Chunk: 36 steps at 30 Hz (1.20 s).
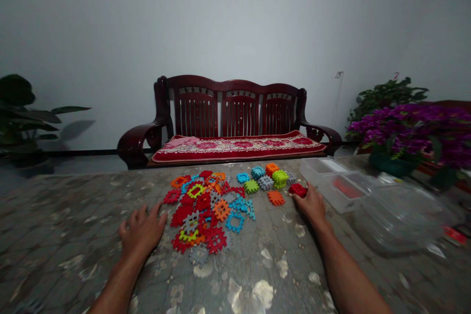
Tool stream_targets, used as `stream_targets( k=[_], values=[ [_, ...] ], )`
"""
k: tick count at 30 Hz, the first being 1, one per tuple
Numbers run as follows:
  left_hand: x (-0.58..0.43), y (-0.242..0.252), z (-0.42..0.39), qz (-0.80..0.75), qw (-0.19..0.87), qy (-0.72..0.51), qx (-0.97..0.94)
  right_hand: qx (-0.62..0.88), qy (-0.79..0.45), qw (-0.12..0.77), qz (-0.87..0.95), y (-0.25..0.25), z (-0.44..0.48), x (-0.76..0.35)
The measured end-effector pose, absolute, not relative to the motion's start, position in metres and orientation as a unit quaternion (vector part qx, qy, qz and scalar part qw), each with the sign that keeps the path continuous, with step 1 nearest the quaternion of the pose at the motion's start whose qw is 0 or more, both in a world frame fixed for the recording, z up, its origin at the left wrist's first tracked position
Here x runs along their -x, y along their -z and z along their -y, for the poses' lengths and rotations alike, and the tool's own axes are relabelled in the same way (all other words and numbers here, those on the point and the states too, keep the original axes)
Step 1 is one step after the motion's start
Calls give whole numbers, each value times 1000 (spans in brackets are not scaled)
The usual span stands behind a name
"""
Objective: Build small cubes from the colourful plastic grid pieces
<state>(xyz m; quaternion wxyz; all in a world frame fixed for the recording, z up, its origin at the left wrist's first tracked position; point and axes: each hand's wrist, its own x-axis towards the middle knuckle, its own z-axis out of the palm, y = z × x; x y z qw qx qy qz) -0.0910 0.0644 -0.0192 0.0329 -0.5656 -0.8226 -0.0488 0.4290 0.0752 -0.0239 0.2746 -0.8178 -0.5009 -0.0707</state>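
Observation:
My left hand (142, 230) lies on the table with its fingers apart, holding nothing, just left of a loose heap of flat notched puzzle tiles (203, 201) in red, orange, blue, grey and lime green. At the right, my right hand (311, 203) has thumb and fingers closed around a small stack of red notched tiles (297, 190) resting on the table. Near that stack are sorted stacks: a lime green stack (280, 178), a grey stack (265, 182), a blue stack (257, 172) and an orange stack (272, 169). An orange tile (275, 198) lies in front of them.
A patterned cloth covers the table (257, 274). Clear plastic boxes (401, 216) and a lidded compartment case (344, 189) stand to the right. Behind them are purple flowers (408, 130) in a green pot. A wooden bench (235, 108) stands beyond the table.

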Motion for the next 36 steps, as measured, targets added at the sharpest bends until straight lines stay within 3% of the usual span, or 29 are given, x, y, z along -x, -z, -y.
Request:
stream_targets(
  k=[17,24,31,36],
  values=[
    [85,13,-60,824,16,71,562,829,95,252,490,21,-72,-425],
    [83,13,-58,825,29,75,560,753,152,353,533,11,-59,-397],
    [83,16,-59,824,36,82,559,555,-3,430,713,10,-49,-322],
    [83,15,-58,822,23,93,562,444,-124,381,802,8,-25,-260]
  ],
)
